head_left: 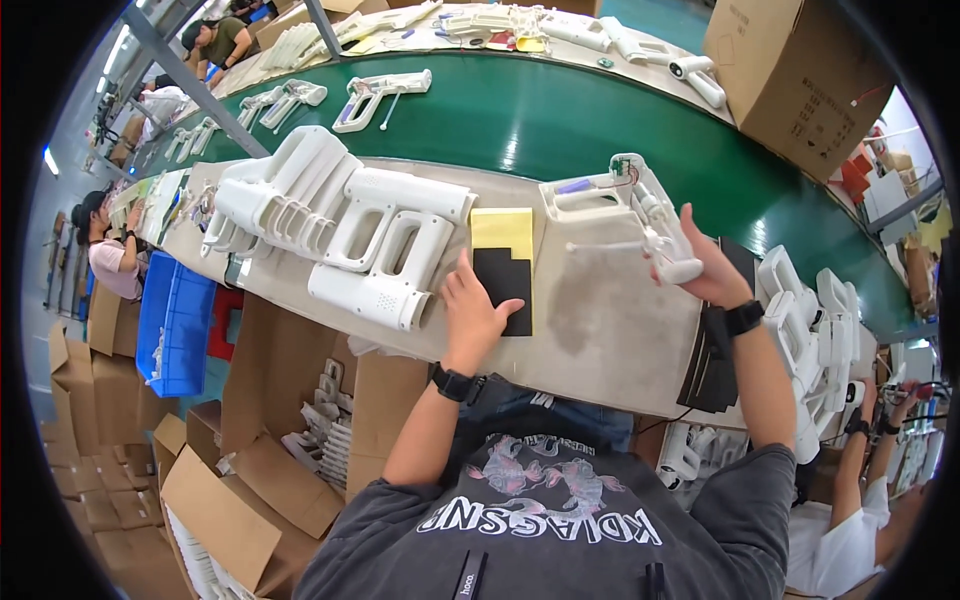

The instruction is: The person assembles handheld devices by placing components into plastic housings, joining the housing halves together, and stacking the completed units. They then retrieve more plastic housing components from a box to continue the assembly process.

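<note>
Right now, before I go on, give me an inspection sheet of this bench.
Surface: pale worktop with a dark smudge, beside a green conveyor belt.
Job's things: black pad lying on a yellow sheet; open white gun-shaped housing with its insides showing.
Clutter: stacked white housing shells at left, more at right; black sheets at the bench edge.
Hands: left hand rests on the black pad; right hand holds the open housing.
Cables: thin wires inside the housing.
Surroundings: cardboard boxes, a blue crate, other workers along the line.
</note>
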`<state>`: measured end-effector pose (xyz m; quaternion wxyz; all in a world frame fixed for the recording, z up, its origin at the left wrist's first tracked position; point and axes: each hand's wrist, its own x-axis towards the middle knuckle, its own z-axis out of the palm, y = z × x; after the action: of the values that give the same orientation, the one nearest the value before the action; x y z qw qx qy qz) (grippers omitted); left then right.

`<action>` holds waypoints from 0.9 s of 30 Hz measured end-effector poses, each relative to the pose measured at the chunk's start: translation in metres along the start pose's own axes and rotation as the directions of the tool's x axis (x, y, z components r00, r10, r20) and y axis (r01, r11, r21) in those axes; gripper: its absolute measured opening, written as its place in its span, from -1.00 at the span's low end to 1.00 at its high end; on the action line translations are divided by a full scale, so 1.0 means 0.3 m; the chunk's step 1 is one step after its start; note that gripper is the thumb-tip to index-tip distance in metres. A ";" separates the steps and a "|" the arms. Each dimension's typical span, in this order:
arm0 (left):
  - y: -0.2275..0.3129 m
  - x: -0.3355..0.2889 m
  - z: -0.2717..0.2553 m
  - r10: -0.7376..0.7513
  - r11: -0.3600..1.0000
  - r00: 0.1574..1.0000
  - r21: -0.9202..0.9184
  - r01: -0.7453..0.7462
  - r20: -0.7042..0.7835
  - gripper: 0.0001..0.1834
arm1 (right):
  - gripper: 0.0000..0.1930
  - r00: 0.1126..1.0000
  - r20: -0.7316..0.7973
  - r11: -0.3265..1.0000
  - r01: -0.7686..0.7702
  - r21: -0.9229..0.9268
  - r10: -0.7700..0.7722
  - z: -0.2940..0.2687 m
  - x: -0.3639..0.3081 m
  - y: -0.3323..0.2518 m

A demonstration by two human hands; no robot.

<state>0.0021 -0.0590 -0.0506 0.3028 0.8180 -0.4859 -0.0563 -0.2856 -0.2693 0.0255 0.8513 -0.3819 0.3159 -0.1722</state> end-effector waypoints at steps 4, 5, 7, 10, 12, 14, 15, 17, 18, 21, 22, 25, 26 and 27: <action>-0.050 0.066 -0.037 -0.116 0.904 0.946 -0.363 0.226 0.302 -0.08 | -0.30 0.991 -0.053 0.943 -0.131 -0.305 0.121 -0.092 -0.167 -0.064; -0.079 0.068 -0.053 -0.088 0.848 0.909 -0.448 0.283 0.408 -0.17 | -0.30 0.991 -0.058 0.943 -0.134 -0.303 0.122 -0.117 -0.177 -0.071; -0.098 0.046 -0.097 -0.014 0.761 0.887 -0.571 0.308 0.461 -0.39 | -0.35 0.966 -0.119 0.893 -0.258 -0.368 0.230 -0.174 -0.197 -0.068; -0.073 -0.022 -0.245 -0.007 0.511 0.870 -0.746 0.427 0.493 -0.43 | -0.38 0.951 -0.113 0.841 -0.306 -0.446 0.286 -0.160 -0.157 -0.058; -0.049 -0.048 -0.343 -0.002 0.405 0.887 -0.811 0.422 0.461 -0.44 | -0.43 0.933 -0.122 0.688 -0.333 -0.644 0.338 -0.196 -0.100 -0.046; -0.048 -0.074 -0.413 0.008 0.358 0.882 -0.825 0.438 0.472 -0.41 | -0.44 0.918 -0.051 0.674 -0.325 -0.663 0.393 -0.181 -0.027 -0.028; -0.057 -0.090 -0.440 0.024 0.309 0.879 -0.840 0.446 0.476 -0.38 | -0.45 0.898 0.018 0.661 -0.310 -0.684 0.440 -0.168 0.009 -0.015; -0.079 -0.118 -0.452 0.021 0.285 0.869 -0.836 0.469 0.495 -0.37 | -0.44 0.906 0.011 0.625 -0.284 -0.727 0.424 -0.159 0.077 0.003; -0.088 -0.135 -0.452 0.021 0.254 0.871 -0.845 0.470 0.490 -0.37 | -0.44 0.855 0.134 0.656 -0.275 -0.703 0.501 -0.118 0.113 -0.004; -0.094 -0.159 -0.436 0.034 0.218 0.867 -0.850 0.479 0.498 -0.37 | -0.36 0.784 0.236 0.672 -0.286 -0.683 0.574 -0.047 0.171 -0.009; -0.091 -0.164 -0.427 0.046 0.209 0.861 -0.848 0.487 0.506 -0.36 | -0.38 0.820 0.116 0.619 -0.322 -0.716 0.561 -0.046 0.186 -0.002; -0.073 -0.174 -0.407 0.026 0.199 0.850 -0.836 0.512 0.527 -0.37 | -0.36 0.858 -0.100 0.517 -0.392 -0.761 0.503 -0.108 0.224 0.001; -0.067 -0.168 -0.398 0.039 0.199 0.844 -0.832 0.518 0.535 -0.37 | -0.35 0.876 -0.056 0.559 -0.354 -0.750 0.479 -0.139 0.219 -0.012; -0.064 -0.166 -0.391 0.027 0.214 0.843 -0.827 0.520 0.538 -0.38 | -0.34 0.890 -0.007 0.598 -0.312 -0.738 0.456 -0.157 0.214 -0.016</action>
<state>0.0360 0.0405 0.0238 0.6011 0.4941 -0.2614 -0.5711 -0.2698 -0.3321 -0.0210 0.6731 -0.6215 0.3530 0.1897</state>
